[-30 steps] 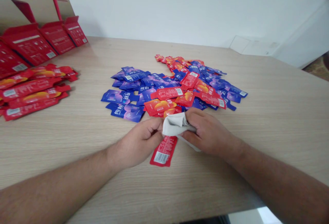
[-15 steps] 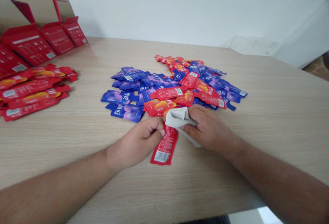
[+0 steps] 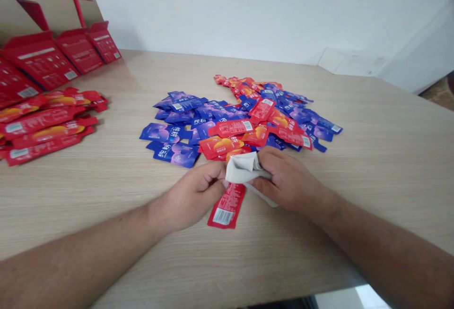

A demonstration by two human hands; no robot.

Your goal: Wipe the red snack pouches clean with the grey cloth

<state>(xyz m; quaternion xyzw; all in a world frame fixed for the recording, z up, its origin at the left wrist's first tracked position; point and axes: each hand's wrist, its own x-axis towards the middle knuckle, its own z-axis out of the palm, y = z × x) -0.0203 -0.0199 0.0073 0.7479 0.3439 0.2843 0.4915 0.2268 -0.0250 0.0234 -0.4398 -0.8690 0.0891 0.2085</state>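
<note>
My left hand [image 3: 191, 195] pinches the top of a red sachet [image 3: 227, 205] that hangs down to the wooden table [image 3: 106, 195]. My right hand [image 3: 287, 181] is closed around a crumpled white cloth [image 3: 243, 167] and presses it against the upper part of that sachet. Both hands meet just in front of a loose heap of blue and red sachets [image 3: 241, 120] in the middle of the table.
A row of red sachets [image 3: 46, 127] lies at the left edge. Behind them stand open red cardboard boxes [image 3: 53, 49] with raised flaps. A white wall runs along the far side of the table, whose front edge is near my forearms.
The cloth in my right hand slid up the sachet and then a little back down. The left hand and the sachet have hardly moved.
</note>
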